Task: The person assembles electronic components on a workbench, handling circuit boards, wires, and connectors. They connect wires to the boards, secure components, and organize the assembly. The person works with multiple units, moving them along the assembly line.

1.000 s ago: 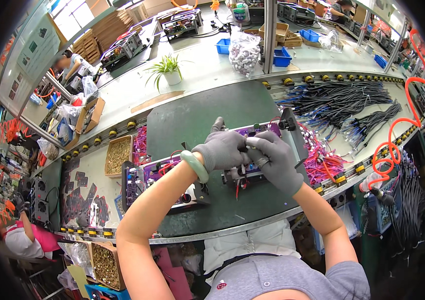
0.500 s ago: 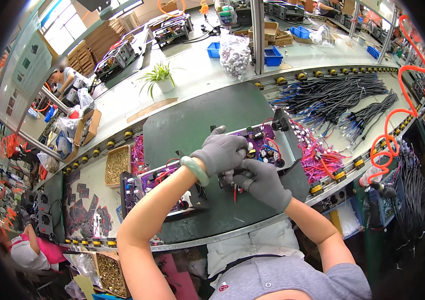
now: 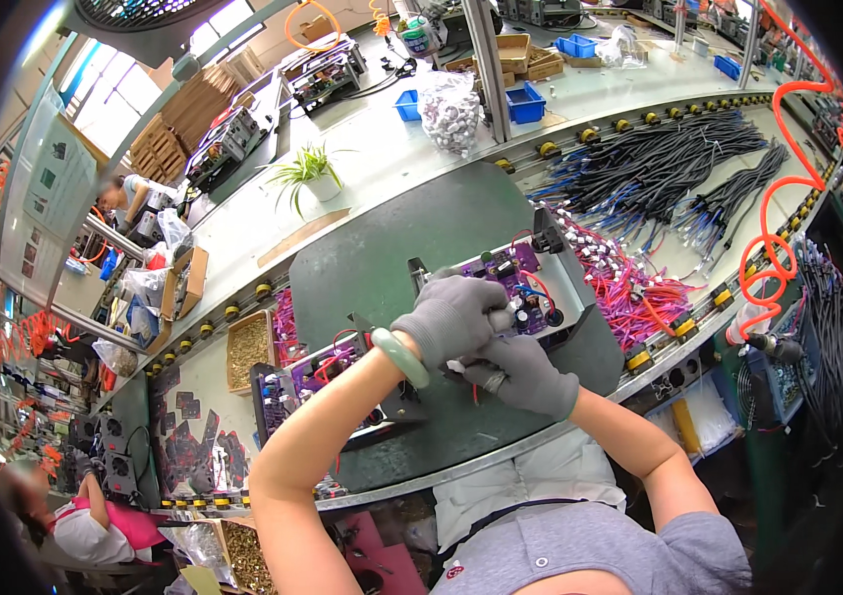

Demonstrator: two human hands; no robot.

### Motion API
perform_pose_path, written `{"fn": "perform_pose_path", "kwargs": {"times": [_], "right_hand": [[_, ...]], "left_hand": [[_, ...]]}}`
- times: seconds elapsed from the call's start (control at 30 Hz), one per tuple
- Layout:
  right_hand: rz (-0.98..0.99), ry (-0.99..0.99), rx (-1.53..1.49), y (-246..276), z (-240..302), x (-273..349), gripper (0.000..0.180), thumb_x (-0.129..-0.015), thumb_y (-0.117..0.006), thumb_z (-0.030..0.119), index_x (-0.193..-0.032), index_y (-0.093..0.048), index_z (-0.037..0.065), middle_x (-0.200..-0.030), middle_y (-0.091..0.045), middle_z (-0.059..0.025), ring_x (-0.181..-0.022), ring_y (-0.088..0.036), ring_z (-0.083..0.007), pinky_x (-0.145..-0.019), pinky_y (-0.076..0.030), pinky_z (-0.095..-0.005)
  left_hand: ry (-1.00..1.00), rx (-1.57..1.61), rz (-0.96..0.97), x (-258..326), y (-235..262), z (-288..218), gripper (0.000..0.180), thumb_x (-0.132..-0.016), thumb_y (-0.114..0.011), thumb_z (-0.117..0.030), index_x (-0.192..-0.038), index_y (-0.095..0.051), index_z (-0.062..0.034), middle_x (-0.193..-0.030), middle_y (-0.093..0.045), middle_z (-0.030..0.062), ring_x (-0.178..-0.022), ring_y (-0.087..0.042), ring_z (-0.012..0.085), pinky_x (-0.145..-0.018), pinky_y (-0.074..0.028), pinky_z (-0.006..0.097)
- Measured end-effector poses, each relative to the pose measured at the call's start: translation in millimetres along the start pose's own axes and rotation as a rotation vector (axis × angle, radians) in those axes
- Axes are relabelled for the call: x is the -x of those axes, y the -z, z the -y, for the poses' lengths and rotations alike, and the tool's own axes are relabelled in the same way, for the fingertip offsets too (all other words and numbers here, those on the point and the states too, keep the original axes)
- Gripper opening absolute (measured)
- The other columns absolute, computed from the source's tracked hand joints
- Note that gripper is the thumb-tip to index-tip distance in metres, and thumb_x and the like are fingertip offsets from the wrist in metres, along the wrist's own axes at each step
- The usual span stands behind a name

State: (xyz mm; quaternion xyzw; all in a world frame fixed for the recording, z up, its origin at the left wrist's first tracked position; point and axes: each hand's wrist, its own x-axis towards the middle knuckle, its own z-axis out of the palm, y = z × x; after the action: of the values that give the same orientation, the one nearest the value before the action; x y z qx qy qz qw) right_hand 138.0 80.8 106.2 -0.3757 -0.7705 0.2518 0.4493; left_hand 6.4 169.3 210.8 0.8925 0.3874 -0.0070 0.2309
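Grey gloves point(image 3: 537, 382), a pale green bangle point(image 3: 404, 358) and a short-sleeved grey shirt point(image 3: 595, 545) with a red emblem point(image 3: 455, 571) are worn.

Bright indoor light, overexposed window point(image 3: 122, 96) upper left, curved edges, black rim

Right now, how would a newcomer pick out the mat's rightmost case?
Find the dark green mat. On its right side, beside the pink wire pile, lies an open metal case with purple circuit boards. Unlike the similar case to its left, it has the gray-gloved left hand over part of it.
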Motion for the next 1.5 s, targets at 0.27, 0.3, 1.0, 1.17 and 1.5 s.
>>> {"fn": "perform_pose_path", "kwargs": {"times": [0.27,0.3,1.0,1.17,1.5], "right_hand": [[-0.121,-0.046,-0.119,-6,9,-8,0.024,-0.081,-0.079,0.009,-0.102,-0.067,0.007,-0.084,-0.07,-0.0095,-0.071,-0.069,-0.0215,-0.063,-0.053,-0.0328],[-0.149,-0.029,-0.088,-8,7,-9,0.025,-0.08,-0.079,0.009,-0.102,-0.067,0.007,-0.083,-0.07,-0.0096,-0.07,-0.069,-0.0223,-0.063,-0.054,-0.0331],[0.165,0.105,0.65,26,6,-41,0.01,-0.068,-0.07,0.017,-0.075,-0.067,0.011,-0.077,-0.059,-0.0027,-0.085,-0.059,-0.0242,-0.084,-0.045,-0.0407],[0.138,0.069,0.692,20,2,-40,0.016,-0.072,-0.069,0.017,-0.086,-0.065,0.01,-0.08,-0.062,-0.0028,-0.087,-0.06,-0.0246,-0.084,-0.046,-0.0416],[0.107,0.049,0.223,25,4,-21,0.016,-0.084,-0.07,0.021,-0.095,-0.063,0.012,-0.082,-0.065,-0.006,-0.078,-0.066,-0.0291,-0.07,-0.05,-0.0422]], "left_hand": [[0.091,0.048,-0.487,9,6,59,0.026,-0.094,-0.062,-0.025,-0.085,-0.067,-0.0014,-0.067,-0.066,0.0083,-0.068,-0.065,0.0168,-0.086,-0.051,0.032],[0.04,0.064,-0.52,8,4,65,0.026,-0.094,-0.062,-0.024,-0.086,-0.067,-0.0001,-0.067,-0.066,0.0082,-0.067,-0.064,0.0157,-0.081,-0.051,0.032],[0.158,0.323,-0.62,-33,-42,81,0.021,-0.094,-0.065,-0.02,-0.09,-0.069,0.0013,-0.07,-0.065,0.0066,-0.062,-0.06,0.0103,-0.061,-0.05,0.028],[0.128,0.371,-0.662,-34,-47,89,0.021,-0.094,-0.066,-0.019,-0.089,-0.068,0.0017,-0.069,-0.064,0.0041,-0.063,-0.059,0.0088,-0.06,-0.05,0.026],[0.121,0.273,-0.656,-32,-42,77,0.02,-0.093,-0.068,-0.018,-0.088,-0.069,0.0008,-0.069,-0.063,0.004,-0.064,-0.059,0.009,-0.061,-0.05,0.026]]}}
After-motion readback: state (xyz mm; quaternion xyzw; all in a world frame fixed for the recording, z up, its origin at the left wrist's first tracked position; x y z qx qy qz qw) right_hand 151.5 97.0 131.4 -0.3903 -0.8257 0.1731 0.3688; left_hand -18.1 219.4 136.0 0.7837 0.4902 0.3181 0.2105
